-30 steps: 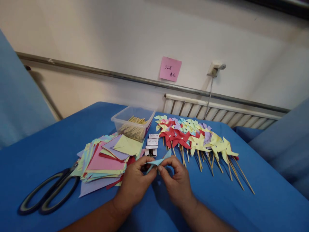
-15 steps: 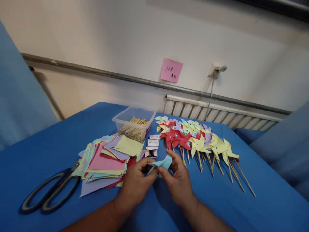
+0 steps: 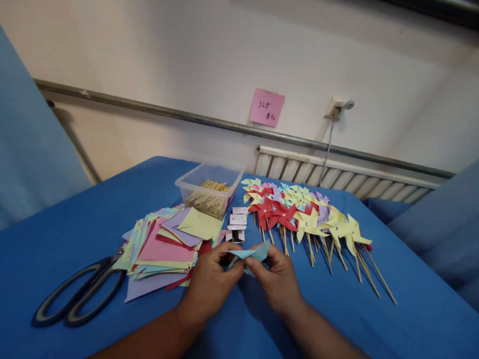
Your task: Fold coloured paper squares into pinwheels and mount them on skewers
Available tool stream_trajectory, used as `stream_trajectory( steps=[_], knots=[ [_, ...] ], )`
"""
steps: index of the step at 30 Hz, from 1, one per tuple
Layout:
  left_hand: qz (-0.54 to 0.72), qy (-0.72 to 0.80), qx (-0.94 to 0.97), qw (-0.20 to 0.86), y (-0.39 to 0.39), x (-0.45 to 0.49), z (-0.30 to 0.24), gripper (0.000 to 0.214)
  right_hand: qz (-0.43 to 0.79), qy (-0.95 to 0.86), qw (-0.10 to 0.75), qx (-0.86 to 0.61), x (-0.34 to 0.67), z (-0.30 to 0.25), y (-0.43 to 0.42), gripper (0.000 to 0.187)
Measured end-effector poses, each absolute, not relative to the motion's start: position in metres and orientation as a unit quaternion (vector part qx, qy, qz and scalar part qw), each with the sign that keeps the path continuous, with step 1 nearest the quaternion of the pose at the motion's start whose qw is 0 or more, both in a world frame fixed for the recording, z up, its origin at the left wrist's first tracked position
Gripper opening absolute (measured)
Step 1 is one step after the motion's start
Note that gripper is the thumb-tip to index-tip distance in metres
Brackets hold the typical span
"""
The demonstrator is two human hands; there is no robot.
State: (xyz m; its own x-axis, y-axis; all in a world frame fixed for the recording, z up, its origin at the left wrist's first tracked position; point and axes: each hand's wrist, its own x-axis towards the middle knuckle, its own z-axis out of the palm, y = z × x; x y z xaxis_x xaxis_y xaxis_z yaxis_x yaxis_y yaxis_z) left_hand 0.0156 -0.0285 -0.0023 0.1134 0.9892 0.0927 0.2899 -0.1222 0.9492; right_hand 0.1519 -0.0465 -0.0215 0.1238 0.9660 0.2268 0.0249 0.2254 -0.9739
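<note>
Both hands meet just above the blue table (image 3: 75,224). My left hand (image 3: 211,284) and my right hand (image 3: 279,281) pinch a small light-blue folded paper piece (image 3: 250,254) between their fingertips. Its corners are bent inward like a pinwheel head. To the left of my hands lies a stack of coloured paper squares (image 3: 168,244). Finished paper pinwheels on sticks (image 3: 307,219) lie in a row to the right, just beyond my right hand.
Large black-handled scissors (image 3: 78,294) lie at the left. A clear plastic box of wooden sticks (image 3: 209,192) stands behind the paper stack, with small white boxes (image 3: 237,224) beside it. A pink note (image 3: 267,107) hangs on the wall above a radiator (image 3: 337,174).
The fingers have kept working the light-blue paper: its raised right tip has been bent down toward the middle. Both hands stayed in the same place.
</note>
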Motion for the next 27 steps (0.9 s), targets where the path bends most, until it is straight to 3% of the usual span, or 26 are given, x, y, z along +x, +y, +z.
stream_trajectory(
  steps=[14, 27],
  knots=[
    [0.395, 0.515, 0.644, 0.405, -0.029, 0.011, 0.004, 0.013, 0.323, -0.589, 0.548, -0.498, 0.156, -0.021, -0.048, 0.005],
    [0.394, 0.528, 0.643, 0.392, -0.032, 0.013, 0.012, 0.013, 0.277, -0.624, 0.557, -0.473, 0.156, -0.020, -0.051, 0.011]
  ],
)
